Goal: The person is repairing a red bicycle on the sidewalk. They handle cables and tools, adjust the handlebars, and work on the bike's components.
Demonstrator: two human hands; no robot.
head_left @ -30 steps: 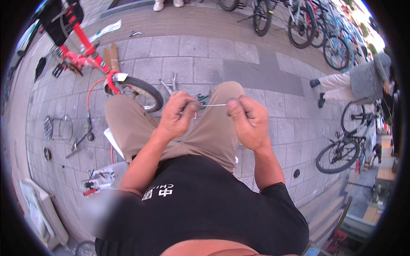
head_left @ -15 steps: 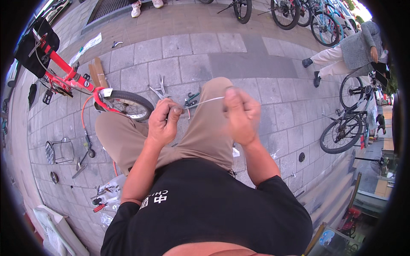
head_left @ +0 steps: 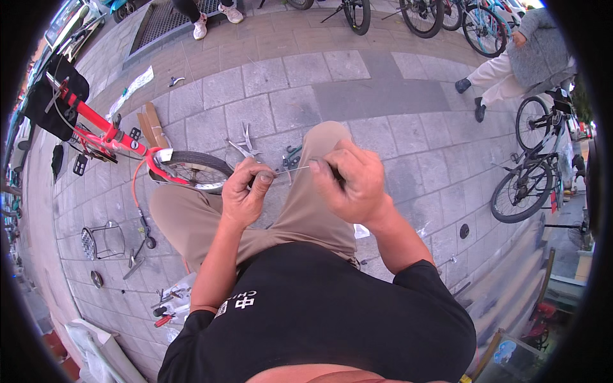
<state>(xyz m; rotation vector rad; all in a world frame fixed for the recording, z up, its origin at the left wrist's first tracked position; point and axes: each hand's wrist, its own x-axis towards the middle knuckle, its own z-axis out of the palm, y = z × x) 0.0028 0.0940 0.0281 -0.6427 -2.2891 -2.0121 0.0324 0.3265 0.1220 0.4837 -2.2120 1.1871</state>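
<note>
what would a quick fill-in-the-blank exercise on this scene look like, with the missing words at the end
1. The thin strand is held by ____ the left hand and the right hand.
2. The bicycle nearest the person's left knee has a ____ frame.
3. The person's shirt is ____ in colour.
4. The small stool is on the picture's ____ side.

Missing words: both; red; black; left

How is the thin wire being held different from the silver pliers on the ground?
The wire is one thin strand, while the pliers are thicker, with two arms spread apart. The wire is held up in the air, but the pliers lie on the paving. Both look silvery.
</note>
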